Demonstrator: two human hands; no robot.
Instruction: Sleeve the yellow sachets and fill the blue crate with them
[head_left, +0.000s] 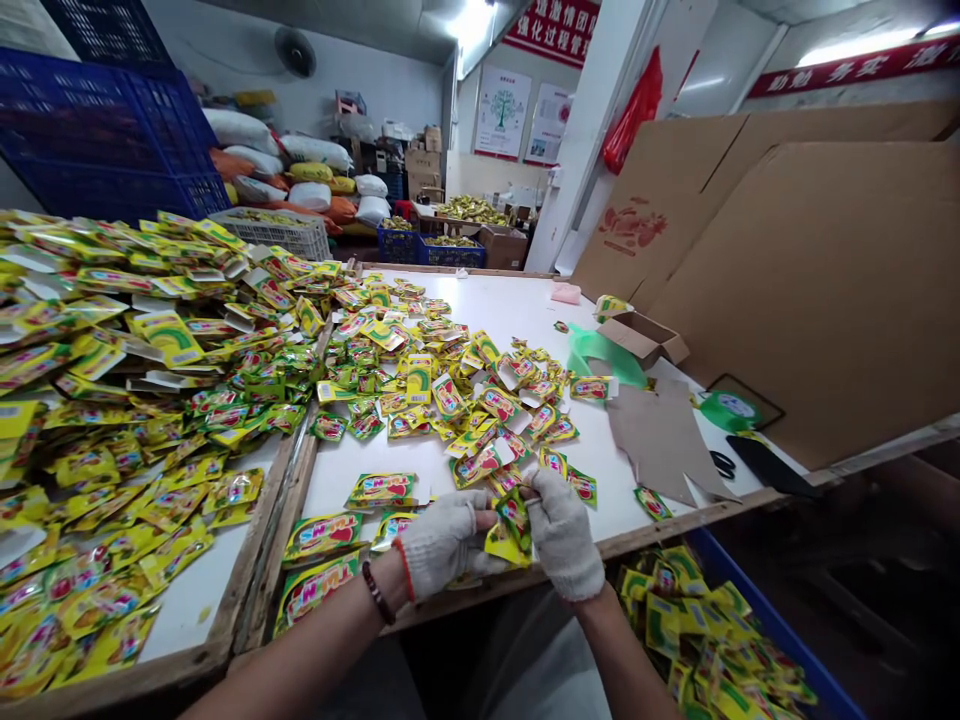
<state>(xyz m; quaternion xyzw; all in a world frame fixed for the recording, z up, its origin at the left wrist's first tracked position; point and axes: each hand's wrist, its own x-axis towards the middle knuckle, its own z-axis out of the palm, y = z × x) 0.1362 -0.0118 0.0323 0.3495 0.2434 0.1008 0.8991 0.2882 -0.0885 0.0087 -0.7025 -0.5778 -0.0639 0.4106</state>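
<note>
My left hand (442, 545), in a white knit glove, has its fingers closed around a small yellow packet (505, 546) near the table's front edge. Just to the right, my right hand (564, 538), gloved the same way, pinches a small green packet (514, 512) that overlaps the yellow one. Where one packet ends and the other begins is partly hidden by the fingers. Printed yellow-green boxes (322, 537) lie flat by my left wrist. Beyond both hands spreads a loose heap of small boxes (480, 465) and packets.
A large pile of boxes and packets (165, 340) covers the left table, behind a wooden edge strip (281, 500). Below the right front edge stands a blue crate (780, 625) of packets. Torn cardboard (660, 440), green tape (607, 360) and a tall carton (817, 290) are at right.
</note>
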